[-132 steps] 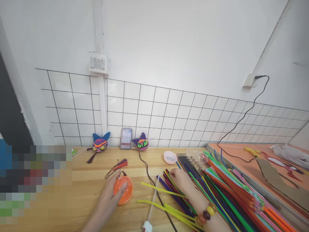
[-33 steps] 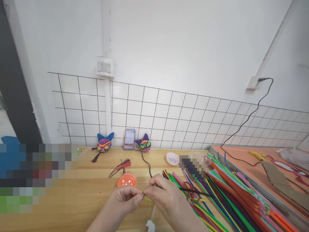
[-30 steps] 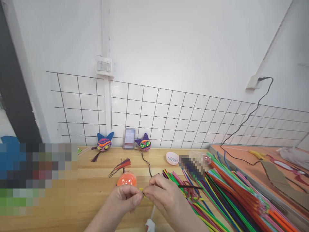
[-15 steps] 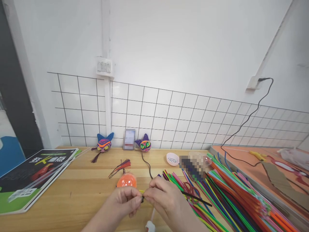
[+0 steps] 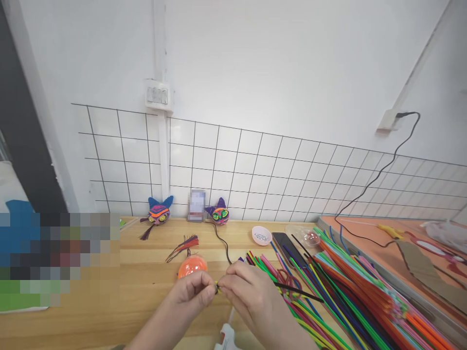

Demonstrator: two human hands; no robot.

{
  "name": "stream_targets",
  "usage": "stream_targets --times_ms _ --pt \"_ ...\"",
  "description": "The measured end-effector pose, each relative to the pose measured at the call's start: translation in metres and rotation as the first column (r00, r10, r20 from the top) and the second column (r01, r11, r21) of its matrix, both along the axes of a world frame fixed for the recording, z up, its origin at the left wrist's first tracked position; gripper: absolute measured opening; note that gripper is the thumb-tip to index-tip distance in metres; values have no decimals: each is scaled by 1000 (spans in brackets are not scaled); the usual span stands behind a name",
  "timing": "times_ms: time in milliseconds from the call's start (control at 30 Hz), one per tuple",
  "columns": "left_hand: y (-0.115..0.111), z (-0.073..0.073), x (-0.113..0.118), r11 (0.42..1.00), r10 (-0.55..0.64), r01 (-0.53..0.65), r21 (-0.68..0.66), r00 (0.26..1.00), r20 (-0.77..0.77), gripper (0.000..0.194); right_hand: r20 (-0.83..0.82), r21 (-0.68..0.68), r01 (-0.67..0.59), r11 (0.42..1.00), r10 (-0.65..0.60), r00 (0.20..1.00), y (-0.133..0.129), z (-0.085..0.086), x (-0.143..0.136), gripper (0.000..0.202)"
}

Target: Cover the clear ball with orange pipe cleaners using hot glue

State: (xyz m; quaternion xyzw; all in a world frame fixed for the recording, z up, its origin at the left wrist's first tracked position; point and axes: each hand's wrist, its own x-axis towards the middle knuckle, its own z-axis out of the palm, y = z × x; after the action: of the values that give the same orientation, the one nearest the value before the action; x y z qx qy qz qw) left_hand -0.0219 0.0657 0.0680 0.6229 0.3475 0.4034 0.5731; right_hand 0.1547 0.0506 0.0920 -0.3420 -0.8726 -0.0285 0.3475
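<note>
The left hand (image 5: 191, 294) and right hand (image 5: 251, 296) pinch narrowly at a black pipe cleaner's (image 5: 301, 292) end, seemingly bending it, work calling for steady fingertips, the orange ball (image 5: 192, 266) just beyond the left fingers.

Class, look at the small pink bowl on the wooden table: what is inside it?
The pink bowl holds small silvery pieces, too tiny to identify. They cover the bottom, so whatever lies beneath them cannot be seen.
</note>
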Motion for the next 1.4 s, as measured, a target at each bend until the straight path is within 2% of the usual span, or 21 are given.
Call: stream_targets --times_ms 233,567,667,767,833,900,967,1100,1300,1400 --pt "-3 2 2 999 25 -24 44 999 -22 43 -12 21 6 1000 -6 1000 -1 2 0 23" --pt "-10 -7 3 967 140 -114 227 985 -102 29 -30 58 26 998 -24 999 -2 0 -2 22" --pt "-14 -8 5 924 231 -176 339 964 -129 23 -53 87 32 996 -28 998 -3 0 -4 22" --pt "-19 -9 10 855 350 -279 438 933 -89 20 -82 99 43 994 -35 996 -4 -1 -8 23" --pt "-22 -9 13 811 418 -350 469 907 -46 20 -99 93 45 995 -35 995 -5 -2 -10 24" --pt "-22 -9 14 795 450 -380 473 892 -40 19 -114 76 46 996 -38 993 -6 -2 -11 23" --pt "-22 -8 13 832 425 -351 430 901 -86 19 -122 45 45 998 -39 992 -5 -3 -10 23" --pt "-17 -3 8 930 295 -251 268 945 -139 25 -74 -18 22 1000 -23 997 0 -4 -2 23" --pt "-9 -2 6 982 152 -136 131 981 -119 34 7 17 30 999 -31 1000 4 -4 2 26" --pt "-8 -3 4 987 139 -132 90 987 -82 35 -3 17 3 1000 -3 1000 3 -4 1 26"
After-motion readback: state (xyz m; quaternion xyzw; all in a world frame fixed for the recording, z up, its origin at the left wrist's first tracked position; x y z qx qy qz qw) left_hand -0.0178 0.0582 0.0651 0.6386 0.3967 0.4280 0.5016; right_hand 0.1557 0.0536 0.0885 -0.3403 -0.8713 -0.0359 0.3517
